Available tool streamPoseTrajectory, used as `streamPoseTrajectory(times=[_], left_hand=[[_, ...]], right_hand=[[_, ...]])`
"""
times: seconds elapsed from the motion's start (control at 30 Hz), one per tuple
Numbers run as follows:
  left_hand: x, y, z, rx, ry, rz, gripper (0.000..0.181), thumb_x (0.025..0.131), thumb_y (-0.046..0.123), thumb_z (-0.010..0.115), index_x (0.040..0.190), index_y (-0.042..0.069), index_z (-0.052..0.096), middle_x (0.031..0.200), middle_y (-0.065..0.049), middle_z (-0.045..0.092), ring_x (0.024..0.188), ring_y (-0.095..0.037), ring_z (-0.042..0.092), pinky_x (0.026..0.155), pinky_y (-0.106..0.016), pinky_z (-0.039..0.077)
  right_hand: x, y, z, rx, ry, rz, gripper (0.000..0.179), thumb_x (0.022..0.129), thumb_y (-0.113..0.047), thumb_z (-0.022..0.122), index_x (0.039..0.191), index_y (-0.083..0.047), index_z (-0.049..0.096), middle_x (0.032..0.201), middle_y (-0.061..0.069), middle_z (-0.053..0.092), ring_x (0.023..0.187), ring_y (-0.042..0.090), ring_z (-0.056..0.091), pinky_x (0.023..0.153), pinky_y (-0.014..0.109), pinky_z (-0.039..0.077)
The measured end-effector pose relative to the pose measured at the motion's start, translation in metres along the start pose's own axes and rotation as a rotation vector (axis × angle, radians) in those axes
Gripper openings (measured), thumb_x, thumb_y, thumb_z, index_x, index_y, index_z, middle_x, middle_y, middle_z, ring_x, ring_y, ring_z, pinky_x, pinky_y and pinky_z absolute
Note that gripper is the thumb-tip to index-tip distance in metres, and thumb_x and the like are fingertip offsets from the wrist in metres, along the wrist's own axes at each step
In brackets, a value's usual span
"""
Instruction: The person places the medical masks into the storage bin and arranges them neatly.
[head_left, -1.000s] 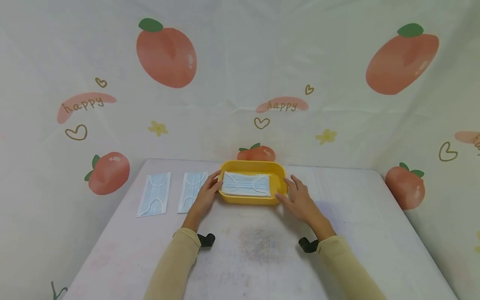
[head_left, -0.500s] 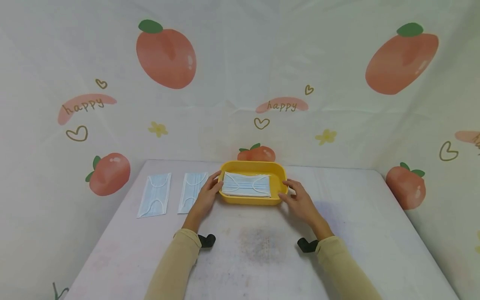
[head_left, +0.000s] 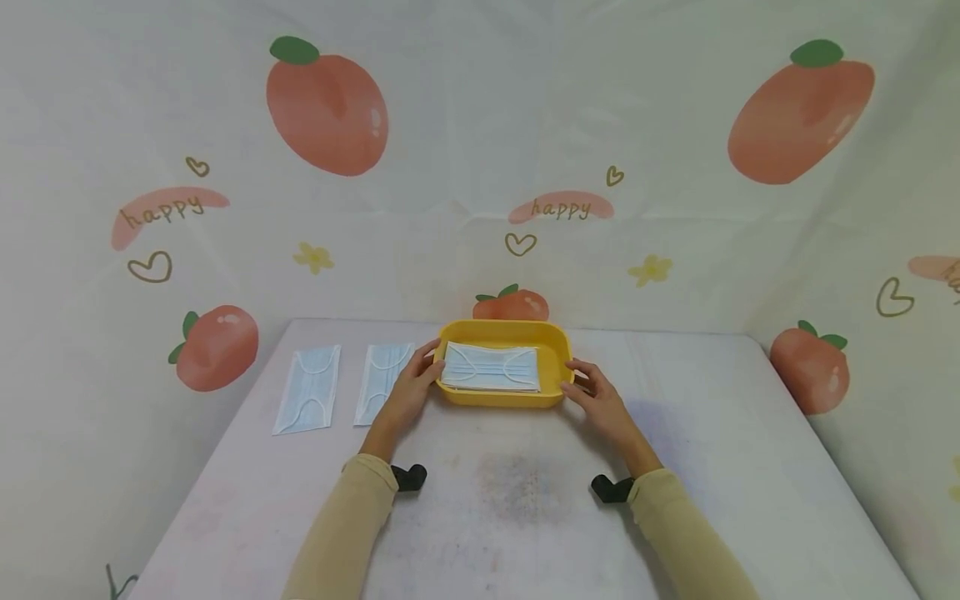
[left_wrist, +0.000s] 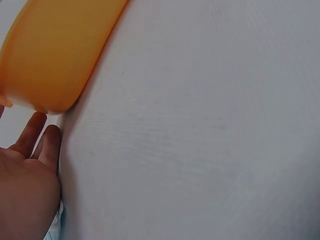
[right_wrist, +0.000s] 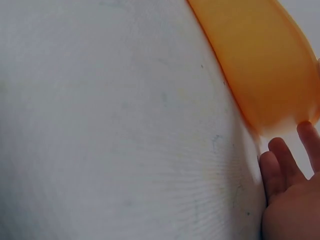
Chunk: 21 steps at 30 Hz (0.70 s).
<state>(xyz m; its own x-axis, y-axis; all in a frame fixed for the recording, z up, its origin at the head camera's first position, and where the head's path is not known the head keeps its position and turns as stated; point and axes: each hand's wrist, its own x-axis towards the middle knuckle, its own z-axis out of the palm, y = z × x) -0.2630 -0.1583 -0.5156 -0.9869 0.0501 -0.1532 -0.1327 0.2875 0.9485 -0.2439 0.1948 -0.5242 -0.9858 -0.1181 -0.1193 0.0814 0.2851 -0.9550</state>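
A yellow plastic tray (head_left: pixel 555 367) stands near the back of the table. A small stack of pale blue face masks (head_left: pixel 491 369) lies inside it, towards its left side. My left hand (head_left: pixel 408 394) holds the tray's left end, its thumb at the rim and fingertips against the end wall. At the opposite end, my right hand (head_left: pixel 606 410) grips the tray with thumb and fingers at the corner. Both wrist views show fingertips meeting the orange-looking outer wall. Left of the tray lie two more masks, one flat mask (head_left: pixel 307 390) and another mask (head_left: pixel 380 385) partly behind my left hand.
The white table (head_left: pixel 517 525) has a dark smudge in front of the tray. Behind it hangs a white cloth (head_left: pixel 450 150) printed with fruit, close to the tray's back. Black wrist mounts (head_left: pixel 410 477) jut out from the sleeves.
My right hand's fingers have drawn in from a spread pose and closed onto the tray's right end. The left hand stays at the left end. The tray and masks look unmoved.
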Motion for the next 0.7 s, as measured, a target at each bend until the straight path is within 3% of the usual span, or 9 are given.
streamPoseTrajectory(times=[0.23, 0.4, 0.53, 0.7], left_hand=[[-0.001, 0.001, 0.001, 0.009, 0.001, 0.012, 0.048, 0.107, 0.044, 0.048, 0.153, 0.043, 0.037, 0.159, -0.01, 0.042, 0.15, -0.032, 0.038, 0.127, -0.055, 0.027], [-0.004, 0.003, 0.002, 0.056, -0.007, 0.056, 0.049, 0.109, 0.041, 0.045, 0.156, 0.036, 0.034, 0.163, -0.009, 0.036, 0.153, -0.03, 0.032, 0.128, -0.053, 0.025], [-0.005, 0.006, 0.003, 0.12, -0.003, 0.128, 0.051, 0.11, 0.034, 0.041, 0.16, 0.026, 0.03, 0.163, -0.009, 0.033, 0.153, -0.029, 0.032, 0.128, -0.051, 0.025], [-0.009, 0.011, 0.004, 0.261, 0.047, 0.199, 0.055, 0.11, 0.032, 0.041, 0.161, 0.019, 0.027, 0.163, -0.013, 0.032, 0.155, -0.034, 0.027, 0.129, -0.055, 0.021]], right_hand=[[0.0, 0.0, 0.0, 0.0, -0.015, 0.023, 0.052, 0.103, -0.031, 0.061, 0.15, -0.021, 0.042, 0.167, 0.005, 0.032, 0.152, 0.038, 0.035, 0.123, 0.059, 0.032], [-0.002, -0.001, 0.001, 0.024, -0.011, 0.016, 0.053, 0.103, -0.03, 0.061, 0.151, -0.019, 0.041, 0.165, 0.006, 0.035, 0.151, 0.036, 0.036, 0.123, 0.057, 0.033], [-0.003, 0.001, 0.002, 0.036, -0.007, -0.009, 0.053, 0.103, -0.029, 0.061, 0.151, -0.019, 0.042, 0.164, 0.008, 0.038, 0.151, 0.037, 0.037, 0.122, 0.057, 0.034], [-0.004, 0.003, 0.002, 0.042, -0.002, -0.01, 0.053, 0.102, -0.03, 0.063, 0.15, -0.019, 0.043, 0.161, 0.009, 0.041, 0.15, 0.036, 0.039, 0.122, 0.056, 0.035]])
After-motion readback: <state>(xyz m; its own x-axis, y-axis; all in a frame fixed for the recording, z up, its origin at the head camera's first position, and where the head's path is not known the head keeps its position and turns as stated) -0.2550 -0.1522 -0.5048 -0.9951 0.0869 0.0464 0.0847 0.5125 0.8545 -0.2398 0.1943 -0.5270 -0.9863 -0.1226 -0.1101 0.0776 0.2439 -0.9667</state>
